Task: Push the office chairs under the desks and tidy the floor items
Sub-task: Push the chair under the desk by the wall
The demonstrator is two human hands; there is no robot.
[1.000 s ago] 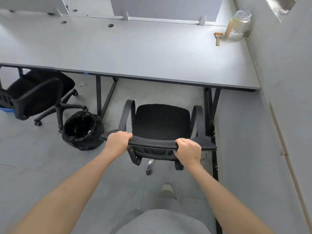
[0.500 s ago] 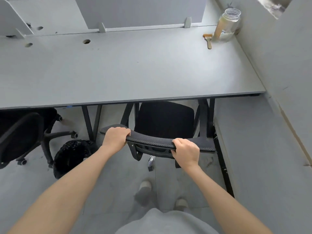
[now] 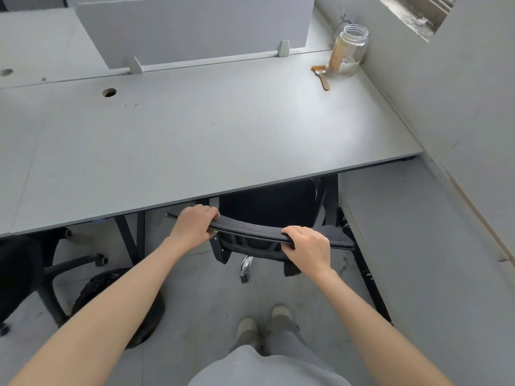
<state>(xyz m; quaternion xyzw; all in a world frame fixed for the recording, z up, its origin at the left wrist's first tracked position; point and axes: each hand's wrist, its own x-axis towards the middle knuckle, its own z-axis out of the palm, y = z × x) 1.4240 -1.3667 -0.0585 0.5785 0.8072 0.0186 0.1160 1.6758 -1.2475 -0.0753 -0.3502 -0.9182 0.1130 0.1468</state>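
Note:
A black mesh office chair [image 3: 250,232] stands at the grey desk [image 3: 211,135], its seat mostly hidden under the desktop and only the top of its backrest sticking out. My left hand [image 3: 195,222] grips the left end of the backrest's top edge. My right hand [image 3: 309,246] grips the same edge further right. A second black office chair [image 3: 25,268] sits at the far left, partly under the desk. A black bin with a liner [image 3: 117,302] rests on the floor behind my left forearm, which hides part of it.
On the desk's back right corner are a glass jar [image 3: 349,48] and a small brush [image 3: 322,75]. A grey divider panel [image 3: 195,26] runs along the desk's back. A wall [image 3: 459,93] closes the right side. Black desk legs [image 3: 331,201] stand right of the chair.
The chair has rolled forward under the desk with both hands on its backrest. Its seat and armrests, fully visible before, are now mostly covered by the desktop. I stepped closer.

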